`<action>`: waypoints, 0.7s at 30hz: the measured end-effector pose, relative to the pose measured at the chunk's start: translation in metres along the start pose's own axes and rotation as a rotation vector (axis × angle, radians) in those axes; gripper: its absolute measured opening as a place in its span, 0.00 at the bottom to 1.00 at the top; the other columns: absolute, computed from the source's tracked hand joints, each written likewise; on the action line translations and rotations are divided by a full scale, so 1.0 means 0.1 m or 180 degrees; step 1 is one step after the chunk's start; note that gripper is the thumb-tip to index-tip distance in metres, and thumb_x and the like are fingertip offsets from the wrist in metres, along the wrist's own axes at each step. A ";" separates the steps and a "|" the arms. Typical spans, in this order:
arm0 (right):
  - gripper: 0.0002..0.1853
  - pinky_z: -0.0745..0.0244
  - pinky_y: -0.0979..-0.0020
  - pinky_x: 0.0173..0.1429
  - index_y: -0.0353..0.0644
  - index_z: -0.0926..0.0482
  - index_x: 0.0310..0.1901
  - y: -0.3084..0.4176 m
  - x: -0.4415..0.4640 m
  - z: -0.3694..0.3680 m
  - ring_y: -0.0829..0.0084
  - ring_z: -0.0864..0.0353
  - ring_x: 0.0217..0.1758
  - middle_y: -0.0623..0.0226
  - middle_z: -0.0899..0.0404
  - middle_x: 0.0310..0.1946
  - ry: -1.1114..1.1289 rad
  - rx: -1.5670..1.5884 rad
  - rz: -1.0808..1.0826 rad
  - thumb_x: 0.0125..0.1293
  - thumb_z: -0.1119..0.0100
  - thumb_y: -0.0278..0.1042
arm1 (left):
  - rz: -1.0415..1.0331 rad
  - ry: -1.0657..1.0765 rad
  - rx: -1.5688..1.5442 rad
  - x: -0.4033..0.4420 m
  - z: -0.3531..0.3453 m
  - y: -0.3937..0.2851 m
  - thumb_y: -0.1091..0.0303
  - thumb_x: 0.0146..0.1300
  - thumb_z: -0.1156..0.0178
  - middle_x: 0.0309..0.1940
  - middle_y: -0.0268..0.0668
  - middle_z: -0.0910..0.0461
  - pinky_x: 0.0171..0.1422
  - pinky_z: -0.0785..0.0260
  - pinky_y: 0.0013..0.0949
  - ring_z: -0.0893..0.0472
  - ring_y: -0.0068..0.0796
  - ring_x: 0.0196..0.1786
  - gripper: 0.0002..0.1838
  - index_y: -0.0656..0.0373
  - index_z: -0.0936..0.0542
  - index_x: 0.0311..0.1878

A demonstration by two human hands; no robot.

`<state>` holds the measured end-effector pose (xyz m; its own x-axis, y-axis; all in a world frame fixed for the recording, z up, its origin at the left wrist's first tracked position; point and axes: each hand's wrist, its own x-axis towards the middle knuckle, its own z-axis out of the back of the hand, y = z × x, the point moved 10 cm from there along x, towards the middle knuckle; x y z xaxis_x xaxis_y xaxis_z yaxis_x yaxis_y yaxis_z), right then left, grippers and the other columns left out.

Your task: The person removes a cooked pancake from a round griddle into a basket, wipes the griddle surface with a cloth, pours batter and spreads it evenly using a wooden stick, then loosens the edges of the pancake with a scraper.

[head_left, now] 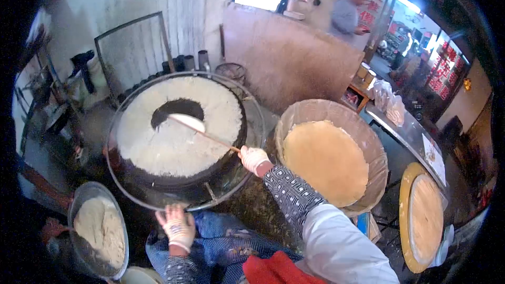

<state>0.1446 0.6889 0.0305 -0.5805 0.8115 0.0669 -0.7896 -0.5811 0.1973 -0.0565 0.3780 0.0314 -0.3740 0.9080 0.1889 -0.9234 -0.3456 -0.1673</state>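
My right hand [253, 160], in a knit glove, is closed around a thin wooden stick [215, 140] that reaches over the round griddle [177, 108]. Near the stick's far end lies a pale half-round patch [190, 122]; I cannot tell whether it is a blade or batter. A whitish ring of batter [158, 152] covers most of the griddle, with dark surface showing near the middle. My left hand [176, 224], also gloved, rests with fingers spread at the near edge of the metal rim [197, 206] around the griddle.
Right of the griddle stands a cloth-lined basket [376, 152] holding a tan round stack [326, 163]. At lower left, a metal basin [122, 205] contains pale dough [100, 226]. A yellow round tray [406, 215] leans at far right. A person [344, 18] stands behind the partition [294, 58].
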 end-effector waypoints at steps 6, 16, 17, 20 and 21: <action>0.17 0.20 0.53 0.34 0.35 0.26 0.39 0.11 -0.01 -0.10 0.54 0.14 0.30 0.51 0.16 0.26 0.0271 -0.0530 0.0181 0.73 0.54 0.43 | -0.0024 -0.0109 0.0684 -0.12 -0.22 -0.06 0.51 0.59 0.39 0.69 0.49 0.33 0.79 0.67 0.65 0.39 0.49 0.75 0.38 0.64 0.33 0.68; 0.13 0.20 0.54 0.41 0.38 0.21 0.39 0.20 0.16 -0.01 0.56 0.14 0.35 0.53 0.15 0.31 -0.0162 0.0195 -0.0216 0.69 0.51 0.39 | 0.0323 0.0279 0.0767 0.00 -0.10 0.69 0.57 0.58 0.39 0.73 0.45 0.37 0.80 0.70 0.62 0.42 0.44 0.77 0.36 0.64 0.32 0.68; 0.14 0.20 0.55 0.41 0.39 0.20 0.39 0.28 0.12 0.13 0.57 0.13 0.36 0.54 0.14 0.32 -0.0099 0.0131 -0.0136 0.70 0.52 0.39 | 0.0383 0.0379 0.0847 -0.02 -0.08 0.73 0.56 0.59 0.40 0.74 0.44 0.38 0.80 0.70 0.62 0.43 0.43 0.77 0.36 0.63 0.33 0.69; 0.14 0.20 0.56 0.40 0.38 0.21 0.41 0.73 0.28 0.23 0.57 0.14 0.35 0.55 0.14 0.32 0.0032 0.0207 0.0205 0.69 0.53 0.39 | 0.0533 0.0672 0.0939 0.22 -0.06 1.11 0.56 0.61 0.43 0.74 0.41 0.38 0.80 0.68 0.61 0.43 0.41 0.77 0.34 0.60 0.33 0.70; 0.14 0.20 0.55 0.40 0.37 0.22 0.43 0.66 0.37 -0.04 0.56 0.13 0.36 0.55 0.14 0.31 0.0097 0.0212 0.0142 0.68 0.52 0.38 | 0.0558 0.0719 0.0961 0.26 -0.12 1.18 0.56 0.61 0.43 0.74 0.41 0.38 0.80 0.67 0.62 0.42 0.41 0.77 0.34 0.59 0.33 0.70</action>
<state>0.0702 0.6808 0.0416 -0.6214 0.7820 0.0476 -0.7483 -0.6105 0.2594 -0.1742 0.3639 0.0050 -0.5306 0.8467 -0.0398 -0.8438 -0.5232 0.1196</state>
